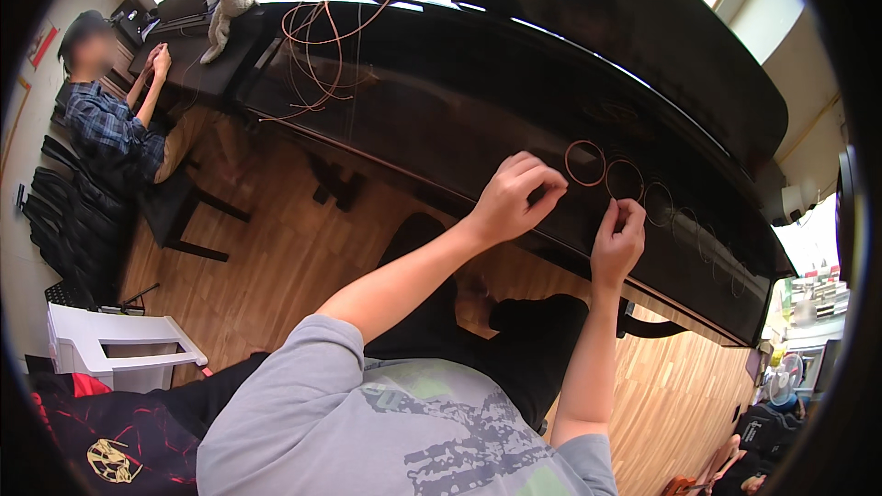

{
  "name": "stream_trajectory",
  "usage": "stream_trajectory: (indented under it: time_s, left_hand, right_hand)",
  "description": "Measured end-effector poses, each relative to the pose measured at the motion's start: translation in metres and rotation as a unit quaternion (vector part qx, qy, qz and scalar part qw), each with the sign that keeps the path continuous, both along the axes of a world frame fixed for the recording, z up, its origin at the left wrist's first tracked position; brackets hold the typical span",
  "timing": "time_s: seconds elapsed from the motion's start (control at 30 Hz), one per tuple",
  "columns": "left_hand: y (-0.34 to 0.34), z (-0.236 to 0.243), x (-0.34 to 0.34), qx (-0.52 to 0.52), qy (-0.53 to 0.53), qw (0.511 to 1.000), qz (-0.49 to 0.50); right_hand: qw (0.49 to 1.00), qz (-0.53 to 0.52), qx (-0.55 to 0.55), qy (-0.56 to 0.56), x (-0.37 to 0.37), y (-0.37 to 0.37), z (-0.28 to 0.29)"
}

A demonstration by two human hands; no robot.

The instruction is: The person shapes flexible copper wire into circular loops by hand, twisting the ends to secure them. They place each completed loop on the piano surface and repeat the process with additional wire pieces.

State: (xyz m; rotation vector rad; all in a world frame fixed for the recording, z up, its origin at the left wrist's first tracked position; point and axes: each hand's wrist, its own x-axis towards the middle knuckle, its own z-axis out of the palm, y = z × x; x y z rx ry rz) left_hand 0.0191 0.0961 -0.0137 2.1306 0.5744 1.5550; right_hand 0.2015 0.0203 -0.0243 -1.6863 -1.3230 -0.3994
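My left hand (519, 197) hovers over the front of the glossy black piano (441, 106), left of a copper-coloured coil of string (570, 165), with fingers curled toward the thumb. My right hand (620, 243) pinches at the lower edge of a second thin coil (609, 170); I cannot make out what either hand holds. Further coils, paler and thinner, lie in a row to the right (658, 220). At the piano's left, long loose strings (335, 60) lie in tangled loops.
A person in a plaid shirt (106, 124) sits at left by a dark desk (239, 41) with a grey plush toy (230, 9). A black bench (184, 220), white stand (119, 331) and dark garment (138, 432) are at lower left; a fan (781, 377) is at right.
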Motion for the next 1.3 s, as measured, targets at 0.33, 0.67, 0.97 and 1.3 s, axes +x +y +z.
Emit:
stream_trajectory:
  time_s: [0.33, 0.67, 0.97, 1.3]
  left_hand:
    - [-0.002, -0.031, -0.179, -0.071, -0.103, 0.941, 0.316]
    - [0.056, -0.003, -0.193, -0.278, -0.048, 0.940, 0.192]
    - [0.013, 0.002, -0.167, -0.510, -0.389, 0.764, -0.063]
    - [-0.040, -0.009, -0.147, -0.595, -0.430, 0.667, -0.129]
  right_hand:
    - [0.997, 0.050, 0.062, 0.003, -0.004, -0.008, -0.008]
    - [0.959, 0.280, 0.033, -0.002, -0.112, -0.035, -0.018]
    - [0.946, 0.305, -0.011, 0.113, -0.125, -0.050, -0.019]
    - [0.899, 0.368, -0.127, 0.199, -0.163, -0.042, 0.004]
